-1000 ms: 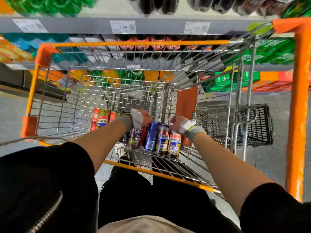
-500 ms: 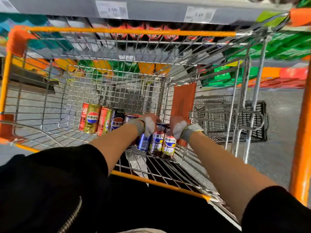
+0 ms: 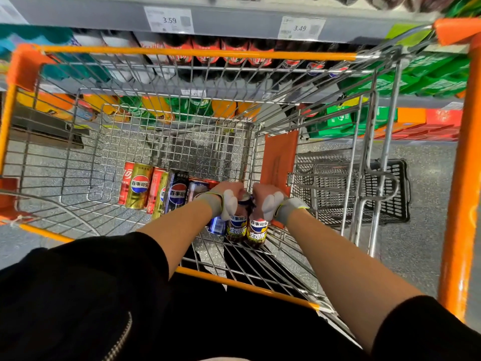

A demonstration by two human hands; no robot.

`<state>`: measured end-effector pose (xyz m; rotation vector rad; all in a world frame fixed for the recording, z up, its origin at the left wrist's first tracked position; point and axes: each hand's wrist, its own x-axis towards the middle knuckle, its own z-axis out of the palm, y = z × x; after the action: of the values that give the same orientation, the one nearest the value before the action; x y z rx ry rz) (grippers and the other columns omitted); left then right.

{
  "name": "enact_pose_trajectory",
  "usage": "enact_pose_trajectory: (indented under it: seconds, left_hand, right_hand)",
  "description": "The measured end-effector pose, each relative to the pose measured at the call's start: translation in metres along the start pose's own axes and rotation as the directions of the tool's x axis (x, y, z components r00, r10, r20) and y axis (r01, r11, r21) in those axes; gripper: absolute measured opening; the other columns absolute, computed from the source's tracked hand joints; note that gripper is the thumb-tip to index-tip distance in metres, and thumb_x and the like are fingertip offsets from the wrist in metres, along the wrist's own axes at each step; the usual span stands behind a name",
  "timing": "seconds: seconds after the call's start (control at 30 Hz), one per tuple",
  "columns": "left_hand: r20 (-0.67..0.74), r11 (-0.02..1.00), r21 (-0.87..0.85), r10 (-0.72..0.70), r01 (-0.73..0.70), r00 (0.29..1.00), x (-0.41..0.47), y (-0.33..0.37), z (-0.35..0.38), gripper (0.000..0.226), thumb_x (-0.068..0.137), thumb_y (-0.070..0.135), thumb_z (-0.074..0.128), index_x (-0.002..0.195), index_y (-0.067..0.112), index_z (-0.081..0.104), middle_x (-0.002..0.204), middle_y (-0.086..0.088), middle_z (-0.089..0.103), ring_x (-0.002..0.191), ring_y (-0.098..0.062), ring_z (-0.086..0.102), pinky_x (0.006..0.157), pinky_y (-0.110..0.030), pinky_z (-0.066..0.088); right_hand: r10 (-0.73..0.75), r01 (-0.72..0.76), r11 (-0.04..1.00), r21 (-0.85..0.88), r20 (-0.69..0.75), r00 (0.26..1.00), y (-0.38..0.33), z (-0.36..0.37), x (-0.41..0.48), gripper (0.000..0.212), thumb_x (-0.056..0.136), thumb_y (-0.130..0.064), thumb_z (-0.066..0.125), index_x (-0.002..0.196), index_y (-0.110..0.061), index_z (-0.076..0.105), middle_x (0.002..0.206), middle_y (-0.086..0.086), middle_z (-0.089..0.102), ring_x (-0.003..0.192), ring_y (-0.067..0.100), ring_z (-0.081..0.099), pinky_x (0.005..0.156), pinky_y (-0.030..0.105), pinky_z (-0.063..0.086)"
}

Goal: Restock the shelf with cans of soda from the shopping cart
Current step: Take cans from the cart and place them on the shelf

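Cart (image 3: 197,53), left grip (image 3: 230,197) curled round left can (image 3: 236,229), right grip (image 3: 268,199) round right can (image 3: 257,231), tops hidden.

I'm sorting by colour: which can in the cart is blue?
The blue can, showing just below the left hand, immediately left of the two dark yellow-lettered cans. No other can there is plain blue.

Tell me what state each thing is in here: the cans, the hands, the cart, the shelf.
Left dark can, upright in the cart, gripped at its top.
Right dark can, upright beside it, gripped at its top.
Left hand, curled round the left dark can's top.
Right hand, curled round the right dark can's top.
Gold can, standing untouched in the cart.
Shopping cart, holding several cans.
Shelf, stocked with bottles.
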<state>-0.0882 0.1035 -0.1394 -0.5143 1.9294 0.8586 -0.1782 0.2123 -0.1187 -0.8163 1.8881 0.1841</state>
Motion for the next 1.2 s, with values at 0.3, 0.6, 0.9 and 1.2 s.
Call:
enact_pose_trajectory:
  seconds: [0.3,0.6,0.9,1.2]
  left_hand:
    - [-0.312,0.982,-0.154,0.056,-0.108,0.949,-0.041,0.004,-0.034,0.056,0.069,0.023,0.083,0.104,0.017,0.040,0.075,0.004,0.044,0.062,-0.010,0.042,0.061,-0.021,0.037]
    - [-0.480,0.880,-0.292,0.204,-0.375,0.853,-0.156,0.024,-0.149,0.058,0.053,0.017,0.092,0.096,0.006,0.055,0.082,-0.004,0.061,0.076,-0.022,0.058,0.061,-0.029,0.045]
    - [-0.633,0.719,-0.207,0.418,-0.664,0.651,-0.302,0.052,-0.245,0.054,0.063,0.005,0.086,0.110,0.015,0.060,0.098,0.001,0.069,0.086,-0.014,0.066,0.079,-0.029,0.056]
    - [-0.761,0.498,-0.072,0.533,-0.864,0.371,-0.433,0.084,-0.311,0.061,0.045,0.032,0.089,0.101,0.025,0.067,0.106,-0.007,0.072,0.092,-0.015,0.068,0.080,-0.026,0.057]
  right_hand:
    - [-0.022,0.025,1.000,0.013,-0.197,0.980,-0.010,-0.030,-0.028,0.034,0.086,-0.014,0.064,0.113,-0.010,0.043,0.089,0.010,0.059,0.086,0.026,0.059,0.078,0.037,0.052]
    - [0.011,0.062,0.988,0.143,-0.457,0.889,-0.054,-0.137,-0.122,0.053,0.084,-0.026,0.069,0.130,-0.010,0.046,0.125,0.012,0.059,0.113,0.028,0.059,0.055,0.020,0.030]
    - [0.004,0.178,0.967,0.185,-0.704,0.710,-0.128,-0.233,-0.266,0.054,0.059,-0.036,0.085,0.096,-0.023,0.048,0.080,-0.005,0.057,0.069,0.017,0.054,0.062,0.029,0.047]
    - [-0.103,0.337,0.939,0.067,-0.880,0.463,-0.171,-0.313,-0.389,0.052,0.055,-0.036,0.089,0.092,-0.022,0.055,0.088,-0.005,0.056,0.075,0.018,0.055,0.056,0.026,0.044]
